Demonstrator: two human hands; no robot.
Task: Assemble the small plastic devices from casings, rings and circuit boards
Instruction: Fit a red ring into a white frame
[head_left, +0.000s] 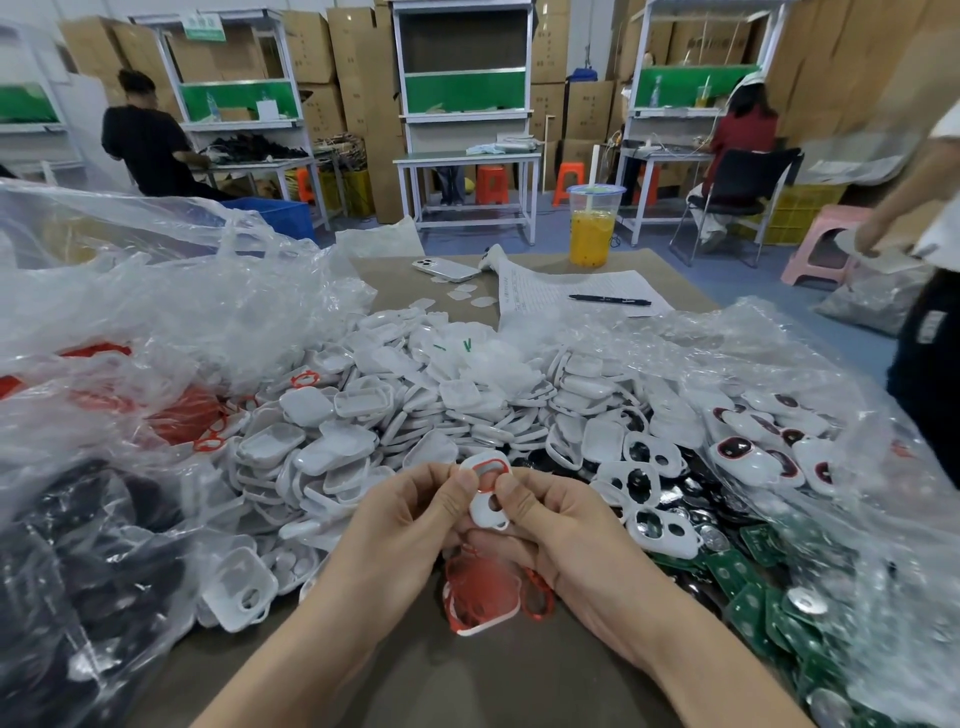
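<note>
both hands at lower centre of frame, left hand and right hand pinching one white casing with a red ring at its top opening; looks light, stiff, slick, best gripped by edges, thin ring probably bendy.

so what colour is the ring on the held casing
Red: a thin ring around the opening of the small white plastic casing; head view shows it best.

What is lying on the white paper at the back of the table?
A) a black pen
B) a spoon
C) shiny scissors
A: a black pen lies across the white printed paper sheet at the far end of the brown table.
</note>
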